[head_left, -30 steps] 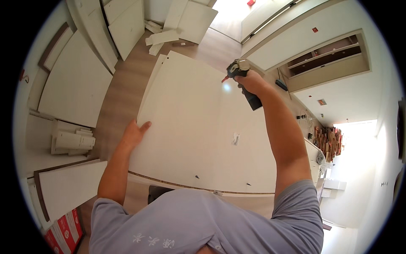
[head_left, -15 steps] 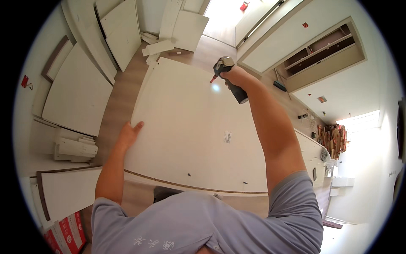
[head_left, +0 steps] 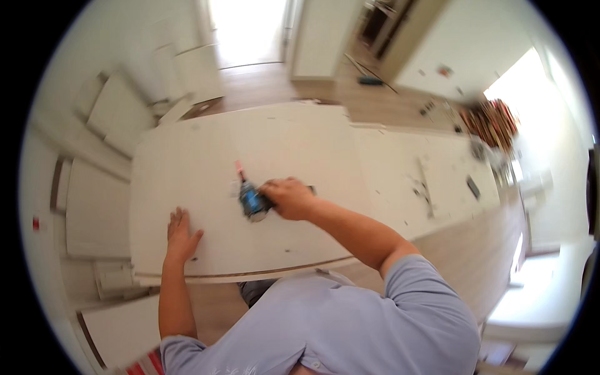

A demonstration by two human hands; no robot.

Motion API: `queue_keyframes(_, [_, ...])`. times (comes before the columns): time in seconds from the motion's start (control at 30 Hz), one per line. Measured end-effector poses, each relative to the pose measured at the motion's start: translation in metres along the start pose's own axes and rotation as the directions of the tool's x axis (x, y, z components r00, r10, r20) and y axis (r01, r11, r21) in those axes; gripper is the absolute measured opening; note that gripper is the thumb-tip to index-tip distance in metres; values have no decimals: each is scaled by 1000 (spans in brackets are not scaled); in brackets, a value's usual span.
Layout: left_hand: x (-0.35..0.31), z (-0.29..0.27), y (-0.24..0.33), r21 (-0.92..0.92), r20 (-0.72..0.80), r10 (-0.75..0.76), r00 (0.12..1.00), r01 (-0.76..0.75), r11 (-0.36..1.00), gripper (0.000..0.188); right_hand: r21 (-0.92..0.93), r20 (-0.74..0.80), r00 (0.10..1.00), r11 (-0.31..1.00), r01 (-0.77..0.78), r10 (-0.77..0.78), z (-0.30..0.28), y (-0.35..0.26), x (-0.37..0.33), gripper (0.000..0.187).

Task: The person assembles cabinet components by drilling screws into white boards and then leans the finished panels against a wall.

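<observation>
Two bare hands are at work over one large board [head_left: 300, 144]. The right hand [head_left: 290, 199] is closed round the grip of one drill [head_left: 252, 201], which is above the middle of the board, its single bit [head_left: 240, 172] pointing away from the person; whether the bit touches the board I cannot tell. The left hand [head_left: 181, 242] holds nothing: it lies palm down on the board, left of the drill, fingers a little apart and thumb held out to the side. Two small dark studs [head_left: 287, 251] show near the board's near edge, one of them just beside the left wrist. One narrower panel [head_left: 394, 169] adjoins on the right, bearing one dark oblong piece [head_left: 473, 187] and several scattered small bits. At least three pale sheets [head_left: 100, 212] stand along the left side.

Light lettering crosses the shirt [head_left: 337, 312], partly cut off by the lower edge; the drill's side is blurred. One red-and-white striped box [head_left: 147, 364] peeps in at lower left.

The board is white, flat and smooth-looking, with straight sides bent by the lens and a thin brown line along its near edge. The drill is dark with a blue flank, its bit reddish and slender. A pile of brown wood strips [head_left: 490, 125] stands at far right, and the floor [head_left: 450, 275] is pale wood-grain
</observation>
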State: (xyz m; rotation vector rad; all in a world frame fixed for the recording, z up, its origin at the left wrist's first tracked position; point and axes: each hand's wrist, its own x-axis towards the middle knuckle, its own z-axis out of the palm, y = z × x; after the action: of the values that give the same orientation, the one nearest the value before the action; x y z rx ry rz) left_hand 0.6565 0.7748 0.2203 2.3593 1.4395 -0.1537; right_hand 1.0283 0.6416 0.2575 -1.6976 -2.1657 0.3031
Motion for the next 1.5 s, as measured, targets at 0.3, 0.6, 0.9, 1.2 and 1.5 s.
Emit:
queue_keyframes(0.3, [17,15,88,117,90,43,995,-53,992,86,199,-244,960,976,-89,137,-7,46,-110,41])
queue_keyframes(0.6, [12,27,100,158,149,2,989,-25,987,86,358,-607,37,315,-879,794,13,231,-414,45])
queue_keyframes(0.9, [14,24,117,187,207,-68,976,29,982,87,585,-327,-544,-287,-759,773,-3,291,-523,41])
queue_keyframes(1.2, [19,27,116,239,224,-106,969,51,970,87,422,-293,-265,-125,-898,919,1,287,-517,26])
queue_keyframes(1.5, [18,27,116,212,209,-95,973,50,976,86,313,-372,-165,-44,-949,913,-18,310,-487,23])
